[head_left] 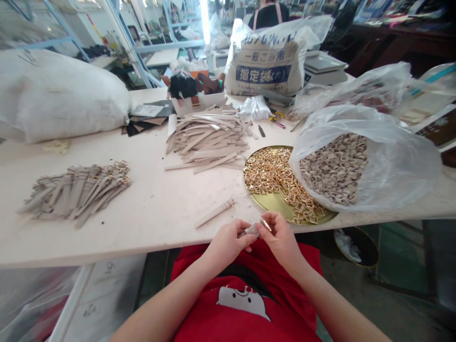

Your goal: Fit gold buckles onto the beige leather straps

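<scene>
Close to the table's front edge, my left hand (pixel 233 240) is closed around a short grey-beige strap (pixel 252 230). My right hand (pixel 280 237) pinches a shiny gold buckle (pixel 265 225) at the strap's right end; the fingers cover part of both. Just beyond my hands lies a single strap with a buckle (pixel 215 212). A round gold tray (pixel 274 202) of loose gold buckles (pixel 270 168) sits to the right. Beside it, overlapping its edge, an open clear plastic bag (pixel 395 161) holds many small beige strap loops (pixel 337 168).
Buckled straps (pixel 80 190) are piled at the left, plain strips (pixel 208 135) at the middle. Behind stand a white sack (pixel 60 95), a printed bag (pixel 265 61), an open box (pixel 197 102) and a scale (pixel 324 66). A bin (pixel 356 247) is below right. Another person (pixel 269 16) is in the background.
</scene>
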### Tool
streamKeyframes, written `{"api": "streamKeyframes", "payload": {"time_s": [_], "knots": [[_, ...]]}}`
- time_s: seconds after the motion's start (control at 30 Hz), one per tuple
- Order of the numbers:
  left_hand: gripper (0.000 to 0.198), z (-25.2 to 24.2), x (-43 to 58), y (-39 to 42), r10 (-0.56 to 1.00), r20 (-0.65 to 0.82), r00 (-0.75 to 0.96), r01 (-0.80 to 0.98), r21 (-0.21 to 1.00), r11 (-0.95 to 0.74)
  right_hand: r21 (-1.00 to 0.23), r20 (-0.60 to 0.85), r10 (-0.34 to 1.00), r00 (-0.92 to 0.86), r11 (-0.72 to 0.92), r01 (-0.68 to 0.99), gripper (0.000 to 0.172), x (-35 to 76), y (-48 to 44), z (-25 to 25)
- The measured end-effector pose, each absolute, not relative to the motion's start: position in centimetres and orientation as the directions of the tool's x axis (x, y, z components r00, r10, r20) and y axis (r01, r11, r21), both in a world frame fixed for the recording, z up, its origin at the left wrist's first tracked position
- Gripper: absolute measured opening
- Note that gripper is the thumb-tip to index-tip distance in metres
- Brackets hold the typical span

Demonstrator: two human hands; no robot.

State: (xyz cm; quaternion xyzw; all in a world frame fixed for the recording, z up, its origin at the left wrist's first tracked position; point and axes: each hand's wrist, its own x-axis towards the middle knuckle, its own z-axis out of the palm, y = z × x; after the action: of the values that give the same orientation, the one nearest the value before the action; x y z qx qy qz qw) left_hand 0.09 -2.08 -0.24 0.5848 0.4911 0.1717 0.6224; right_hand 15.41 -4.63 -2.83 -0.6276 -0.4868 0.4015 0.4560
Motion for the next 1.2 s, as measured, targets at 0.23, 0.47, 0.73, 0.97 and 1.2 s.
{"api": "streamKeyframes", "payload": {"time_s": [0.23, 0.47, 0.73, 0.97, 1.2], "knots": [[0.033, -0.9, -0.4, -2.5, 0.725, -0.469, 0.504, 0.292, 0.883, 0.368, -0.904, -0.05, 0.996, 0.071, -0.075, 0.42, 0.016, 15.8, -5.6, -3.1], [0.023, -1.7, 0.0, -2.6, 0.724, -0.481, 0.494, 0.235, 0.876, 0.421, -0.853, -0.003, 0.993, 0.122, -0.066, 0.518, 0.013, 14.7, -6.2, -3.7], [0.018, -2.1, 0.9, -2.0, 0.697, -0.52, 0.494, 0.214, 0.85, 0.482, -0.848, 0.015, 0.977, 0.211, -0.099, 0.521, 0.014, 14.3, -5.6, -4.5], [0.021, -2.3, 0.6, -1.1, 0.693, -0.499, 0.521, 0.264, 0.866, 0.425, -0.958, -0.148, 0.987, 0.06, -0.158, 0.241, 0.023, 14.5, -5.0, -4.9], [0.038, -0.7, -0.4, -0.2, 0.733, -0.384, 0.562, 0.438, 0.889, 0.13, -0.964, -0.076, 0.997, -0.02, -0.068, 0.256, 0.032, 14.4, -3.9, -4.2]]}}
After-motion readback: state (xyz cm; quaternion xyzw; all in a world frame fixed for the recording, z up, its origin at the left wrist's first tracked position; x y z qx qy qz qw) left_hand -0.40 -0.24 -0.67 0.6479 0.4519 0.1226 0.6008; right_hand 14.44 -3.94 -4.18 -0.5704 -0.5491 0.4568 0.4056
